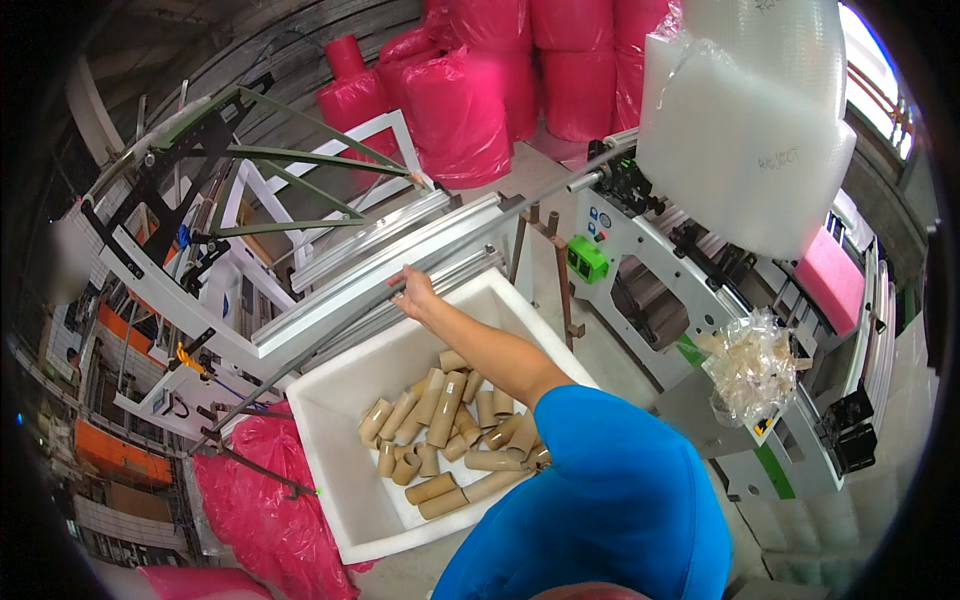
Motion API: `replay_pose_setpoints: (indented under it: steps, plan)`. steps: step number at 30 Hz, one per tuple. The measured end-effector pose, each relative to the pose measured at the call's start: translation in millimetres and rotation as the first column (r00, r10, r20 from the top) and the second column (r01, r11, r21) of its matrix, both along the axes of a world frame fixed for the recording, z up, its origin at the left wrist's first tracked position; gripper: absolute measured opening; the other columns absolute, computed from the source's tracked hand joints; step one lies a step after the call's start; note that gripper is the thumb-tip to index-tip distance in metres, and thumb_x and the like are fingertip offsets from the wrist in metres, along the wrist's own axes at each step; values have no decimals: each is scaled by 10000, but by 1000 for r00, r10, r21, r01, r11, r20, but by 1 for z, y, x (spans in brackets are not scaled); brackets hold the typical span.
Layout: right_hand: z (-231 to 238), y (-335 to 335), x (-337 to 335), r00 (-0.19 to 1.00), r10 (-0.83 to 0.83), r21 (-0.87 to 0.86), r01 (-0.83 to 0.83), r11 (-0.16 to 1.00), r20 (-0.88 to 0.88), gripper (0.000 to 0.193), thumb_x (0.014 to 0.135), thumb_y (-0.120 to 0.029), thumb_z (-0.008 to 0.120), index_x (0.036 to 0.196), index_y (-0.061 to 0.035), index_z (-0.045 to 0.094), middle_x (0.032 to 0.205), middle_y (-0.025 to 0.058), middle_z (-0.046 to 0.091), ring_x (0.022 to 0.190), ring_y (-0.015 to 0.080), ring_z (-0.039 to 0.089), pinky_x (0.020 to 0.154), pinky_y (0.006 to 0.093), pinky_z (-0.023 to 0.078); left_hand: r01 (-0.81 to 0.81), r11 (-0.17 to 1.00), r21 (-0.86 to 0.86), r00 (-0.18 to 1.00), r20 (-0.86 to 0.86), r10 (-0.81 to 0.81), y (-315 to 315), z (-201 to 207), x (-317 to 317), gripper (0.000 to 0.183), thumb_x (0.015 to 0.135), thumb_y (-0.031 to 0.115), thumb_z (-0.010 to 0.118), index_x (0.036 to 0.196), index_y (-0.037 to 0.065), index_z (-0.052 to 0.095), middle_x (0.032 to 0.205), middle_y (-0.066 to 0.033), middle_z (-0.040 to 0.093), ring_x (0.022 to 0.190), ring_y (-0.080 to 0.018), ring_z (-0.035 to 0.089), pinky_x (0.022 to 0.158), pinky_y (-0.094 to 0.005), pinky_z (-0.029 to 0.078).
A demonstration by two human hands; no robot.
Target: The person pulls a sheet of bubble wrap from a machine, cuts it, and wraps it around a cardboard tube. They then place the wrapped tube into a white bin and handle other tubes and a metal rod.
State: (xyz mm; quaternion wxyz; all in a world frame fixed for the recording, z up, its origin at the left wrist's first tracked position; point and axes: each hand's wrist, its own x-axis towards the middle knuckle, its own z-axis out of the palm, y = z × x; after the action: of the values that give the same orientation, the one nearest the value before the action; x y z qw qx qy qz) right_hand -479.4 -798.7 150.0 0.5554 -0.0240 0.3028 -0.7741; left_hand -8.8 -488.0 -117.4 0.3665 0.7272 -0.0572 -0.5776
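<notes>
My right arm, in a blue sleeve, reaches forward and left across a white foam bin (330,470). At its end my right hand (411,294) is closed around a long grey metal rod (345,322). The rod slants from the lower left up to the machine at the right, passing along the silver rails (290,325) of a white frame. Below my forearm, several brown cardboard tubes (445,410) lie loose in the bin, some of them hidden by my sleeve. My left hand is out of the picture.
Pink wrapped rolls (460,120) stand at the back. On the right, a white machine (640,290) carries a big bubble-wrap roll (750,150) and a crumpled clear plastic bundle (752,370). Pink plastic sheeting (265,500) lies left of the bin. A dark-green braced frame (290,165) rises at left.
</notes>
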Motion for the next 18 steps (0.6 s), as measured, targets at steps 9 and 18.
replay_pose_setpoints:
  steps: [9, 18]
  plan:
    - [-194, -58, -28, 202, -131, -131, 12, 991, -971, 422, 827, -270, 364, 1191, -76, 274, 1188, 162, 293, 1079, 280, 324, 904, 409, 279, 19, 996, 91, 973, 226, -40, 234, -48, -39, 349, 711, 299, 548, 964, 62, 513, 769, -131, 560, 660, -252, 547, 647, -358, 449]
    - [-323, 188, 121, 318, 796, 578, -557, 596, -514, 366, 805, -233, 393, 1126, -91, 290, 1083, 115, 386, 919, 225, 437, 723, 315, 400, -11, 988, 153, 814, 576, -80, 303, -36, -65, 558, 611, 313, 603, 1093, 98, 421, 1027, -152, 511, 952, -296, 487, 810, -370, 384]
